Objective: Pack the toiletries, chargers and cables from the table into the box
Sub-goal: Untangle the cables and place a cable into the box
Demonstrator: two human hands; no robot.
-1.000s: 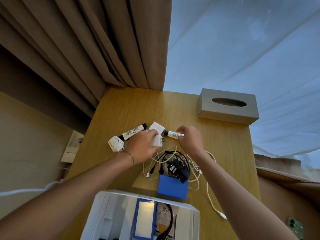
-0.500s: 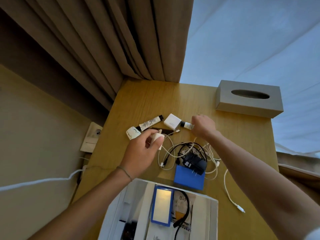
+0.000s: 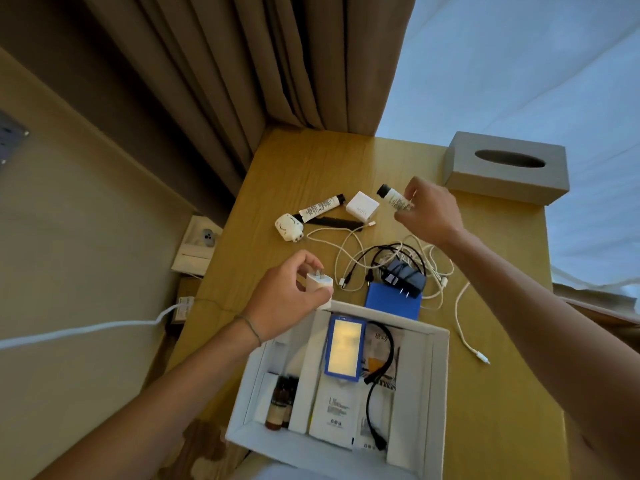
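My left hand (image 3: 287,296) grips a small white plug charger (image 3: 320,282) just above the far left corner of the open white box (image 3: 440,386). My right hand (image 3: 427,211) pinches a small white tube with a black cap (image 3: 393,197), lifted above the table. On the wooden table (image 3: 311,161) lie another white tube (image 3: 320,207), a white square charger (image 3: 362,206), a round white device (image 3: 289,228), a black comb (image 3: 334,222), tangled white and black cables (image 3: 349,252), a black adapter (image 3: 403,277) and a blue case (image 3: 393,301). The box holds a blue-framed item, a brown bottle, a white packet and a black cable.
A grey tissue box (image 3: 505,168) stands at the table's far right corner. Brown curtains (image 3: 242,81) hang behind the table. A wall socket (image 3: 201,239) and a white cord (image 3: 86,332) are to the left of the table. A loose white cable end (image 3: 467,334) lies right of the box.
My left hand has drawn back towards the box with the white plug charger. My right hand has lifted the small tube off the table. The view has shifted, showing more of the box.
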